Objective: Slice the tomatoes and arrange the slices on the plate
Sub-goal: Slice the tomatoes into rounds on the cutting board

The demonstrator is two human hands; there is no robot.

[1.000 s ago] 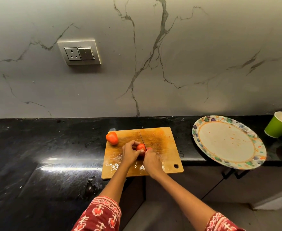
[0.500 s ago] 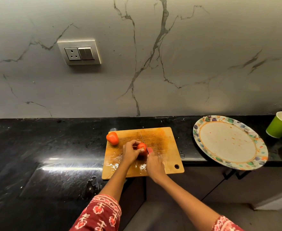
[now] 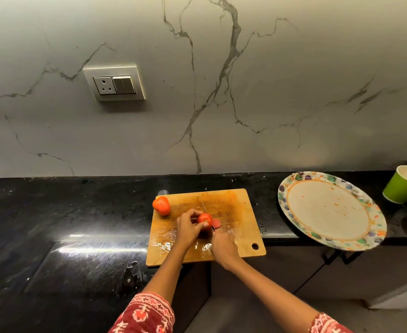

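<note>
A wooden cutting board (image 3: 233, 212) lay on the black counter (image 3: 65, 212), with a whole tomato (image 3: 161, 205) at its far left corner. A patterned plate (image 3: 293, 188) sat well to the right, a green cup (image 3: 403, 185) beyond it. The left hand (image 3: 187, 228) curled around the tomato being cut (image 3: 203, 218), fingertips pressing it down. The right hand (image 3: 224, 246) gripped a knife (image 3: 207, 216), blade against that tomato, one slice (image 3: 216, 222) lying just beside it.

green cup (image 3: 405, 185) far right | wall socket (image 3: 114, 83) | black counter (image 3: 53, 212)
</note>
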